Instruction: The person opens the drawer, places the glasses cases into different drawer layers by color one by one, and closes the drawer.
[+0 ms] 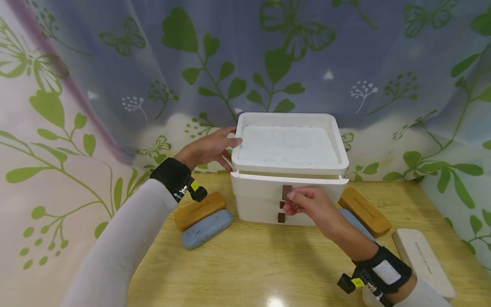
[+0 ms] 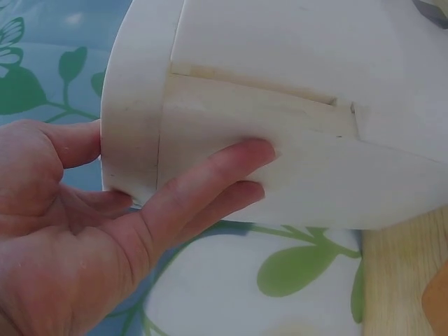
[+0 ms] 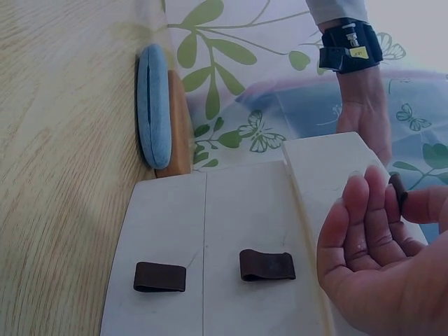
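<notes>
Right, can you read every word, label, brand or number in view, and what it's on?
No text is readable.
Left orange case: printed line, too blurred.
Right orange case: printed line, too blurred.
White case: printed line, too blurred.
Left wrist's yellow tag: any marks too small.
Right wrist's yellow tag: any marks too small.
White drawer unit: no lettering seen.

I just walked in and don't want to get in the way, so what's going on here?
A person is at a white drawer unit on a wooden table. Their right hand pinches the brown tab of the top drawer, which is slightly open. The left hand rests against the unit's side. The two lower drawers look closed. Orange-brown, blue and white cases lie on the table, on either side of the unit.
</notes>
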A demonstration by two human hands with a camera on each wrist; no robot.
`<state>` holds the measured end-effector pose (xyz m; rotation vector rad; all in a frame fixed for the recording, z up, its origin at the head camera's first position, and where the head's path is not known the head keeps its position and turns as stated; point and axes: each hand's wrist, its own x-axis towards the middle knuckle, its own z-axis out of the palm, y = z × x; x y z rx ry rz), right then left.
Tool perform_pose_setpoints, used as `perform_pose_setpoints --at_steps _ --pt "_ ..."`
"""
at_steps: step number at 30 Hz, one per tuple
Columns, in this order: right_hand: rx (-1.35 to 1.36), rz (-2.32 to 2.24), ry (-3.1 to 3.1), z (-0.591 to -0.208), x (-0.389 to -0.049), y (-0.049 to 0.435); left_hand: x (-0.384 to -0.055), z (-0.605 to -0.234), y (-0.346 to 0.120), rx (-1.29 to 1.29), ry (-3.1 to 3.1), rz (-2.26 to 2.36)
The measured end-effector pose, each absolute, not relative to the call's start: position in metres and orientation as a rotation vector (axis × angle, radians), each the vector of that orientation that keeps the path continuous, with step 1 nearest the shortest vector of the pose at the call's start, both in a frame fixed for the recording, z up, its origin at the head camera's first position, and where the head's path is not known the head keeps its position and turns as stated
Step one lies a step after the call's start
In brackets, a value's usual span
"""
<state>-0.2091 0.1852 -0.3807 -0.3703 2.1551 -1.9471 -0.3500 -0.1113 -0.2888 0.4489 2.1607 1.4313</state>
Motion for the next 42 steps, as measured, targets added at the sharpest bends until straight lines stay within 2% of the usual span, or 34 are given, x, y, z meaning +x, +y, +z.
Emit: perform_pose_setpoints --at_steps 42 --pt "-0.431 -1.791 2.177 -0.376 -0.167 0.183 -0.352 -0.291 -0.111 0.426 2.141 1.434"
